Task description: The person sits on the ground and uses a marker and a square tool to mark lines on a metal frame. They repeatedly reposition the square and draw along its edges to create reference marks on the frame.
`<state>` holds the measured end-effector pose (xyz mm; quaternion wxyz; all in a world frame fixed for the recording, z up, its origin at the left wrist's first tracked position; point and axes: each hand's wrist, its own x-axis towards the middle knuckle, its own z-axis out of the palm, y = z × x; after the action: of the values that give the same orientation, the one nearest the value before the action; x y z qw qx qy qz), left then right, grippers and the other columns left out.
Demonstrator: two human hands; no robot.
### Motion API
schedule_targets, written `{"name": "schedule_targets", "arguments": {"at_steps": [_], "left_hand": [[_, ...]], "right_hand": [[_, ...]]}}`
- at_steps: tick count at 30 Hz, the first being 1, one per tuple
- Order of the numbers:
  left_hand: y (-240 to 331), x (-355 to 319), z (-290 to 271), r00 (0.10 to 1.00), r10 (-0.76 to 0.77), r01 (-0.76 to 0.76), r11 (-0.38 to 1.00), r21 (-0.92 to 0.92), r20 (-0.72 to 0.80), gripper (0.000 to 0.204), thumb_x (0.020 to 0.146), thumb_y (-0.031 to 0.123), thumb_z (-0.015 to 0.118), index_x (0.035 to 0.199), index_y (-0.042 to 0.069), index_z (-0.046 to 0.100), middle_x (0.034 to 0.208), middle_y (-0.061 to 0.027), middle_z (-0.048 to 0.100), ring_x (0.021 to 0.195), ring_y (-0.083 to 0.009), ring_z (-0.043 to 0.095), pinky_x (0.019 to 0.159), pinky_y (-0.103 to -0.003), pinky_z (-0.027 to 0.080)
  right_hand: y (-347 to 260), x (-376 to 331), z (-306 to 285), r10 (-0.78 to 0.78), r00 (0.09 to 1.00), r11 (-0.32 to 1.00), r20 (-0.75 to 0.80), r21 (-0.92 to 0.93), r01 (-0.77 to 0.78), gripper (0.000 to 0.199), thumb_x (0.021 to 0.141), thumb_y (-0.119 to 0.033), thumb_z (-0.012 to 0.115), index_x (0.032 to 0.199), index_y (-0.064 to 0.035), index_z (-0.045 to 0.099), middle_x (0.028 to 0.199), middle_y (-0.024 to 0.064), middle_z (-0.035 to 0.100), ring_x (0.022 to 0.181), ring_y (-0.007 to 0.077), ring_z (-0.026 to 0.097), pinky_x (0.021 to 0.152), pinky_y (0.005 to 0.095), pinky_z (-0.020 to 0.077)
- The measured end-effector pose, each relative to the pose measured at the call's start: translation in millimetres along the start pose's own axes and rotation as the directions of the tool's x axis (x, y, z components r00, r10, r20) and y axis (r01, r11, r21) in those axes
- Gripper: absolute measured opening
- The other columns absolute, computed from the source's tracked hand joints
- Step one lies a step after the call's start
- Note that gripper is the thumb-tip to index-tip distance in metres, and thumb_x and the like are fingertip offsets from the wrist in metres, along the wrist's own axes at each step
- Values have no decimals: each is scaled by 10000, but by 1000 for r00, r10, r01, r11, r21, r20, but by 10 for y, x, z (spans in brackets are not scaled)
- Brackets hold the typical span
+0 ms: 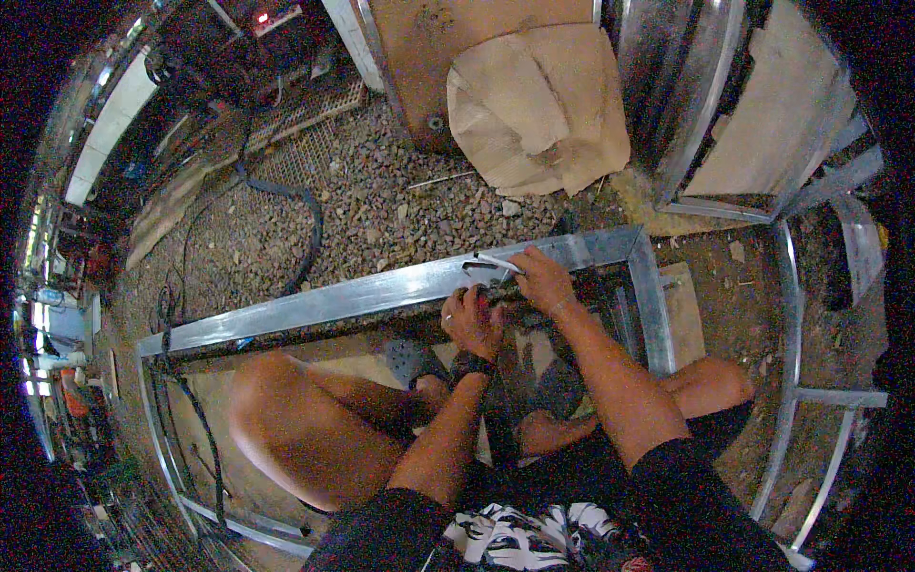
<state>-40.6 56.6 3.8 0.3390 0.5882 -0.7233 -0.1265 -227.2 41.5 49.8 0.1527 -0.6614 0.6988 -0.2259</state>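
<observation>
Head view. Seated low, knees up, inside a rectangular metal frame (381,296) laid on gravel (381,191). Right hand (541,279) on the frame's far bar, fingers pinched around a thin white rod (496,262) — tip just left of the grip, lying on the bar. Left hand (472,322) curled shut around a dark tool (491,307), just below and left of the right-hand grip; what kind of tool, cannot tell. Black cable (305,229) looping well left of both hands. Crumpled cardboard (538,105) well beyond the grip — more metal frames (796,315) off right.
</observation>
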Motion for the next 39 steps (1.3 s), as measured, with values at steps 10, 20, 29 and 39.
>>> {"name": "schedule_targets", "arguments": {"at_steps": [10, 20, 29, 39], "left_hand": [[-90, 36, 217, 992, -85, 83, 996, -26, -89, 389, 816, 288, 851, 1154, 130, 742, 1241, -207, 627, 1176, -423, 562, 1019, -544, 434], [42, 30, 177, 982, -143, 135, 988, -75, -121, 316, 797, 206, 863, 1091, 130, 776, 1169, -205, 652, 1122, -416, 583, 968, -527, 458], [-49, 4, 214, 975, -161, 152, 986, -71, -155, 281, 808, 201, 860, 1073, 131, 799, 1170, -206, 648, 1105, -408, 585, 959, -519, 465], [37, 65, 153, 979, -185, 176, 979, -100, -84, 271, 819, 231, 843, 1061, 118, 800, 1175, -206, 649, 1125, -398, 575, 969, -512, 459]], "right_hand": [[-46, 183, 236, 123, 992, 971, -24, 209, -116, 341, 931, -212, 771, 1255, -120, 711, 1179, 176, 689, 1064, 414, 688, 935, 483, 560], [14, 240, 151, 323, 941, 845, 102, 417, -335, 306, 892, -157, 819, 1171, -47, 764, 1121, 128, 772, 1054, 276, 735, 959, 393, 562], [32, 393, -32, 328, 900, 789, 288, 440, -428, 298, 878, -151, 833, 1148, -36, 787, 1034, 89, 797, 976, 206, 726, 927, 377, 563], [331, 429, -9, 499, 761, 273, 413, 759, -591, 237, 952, -119, 756, 1131, -7, 649, 851, 89, 735, 589, 135, 654, 481, 308, 541]]}}
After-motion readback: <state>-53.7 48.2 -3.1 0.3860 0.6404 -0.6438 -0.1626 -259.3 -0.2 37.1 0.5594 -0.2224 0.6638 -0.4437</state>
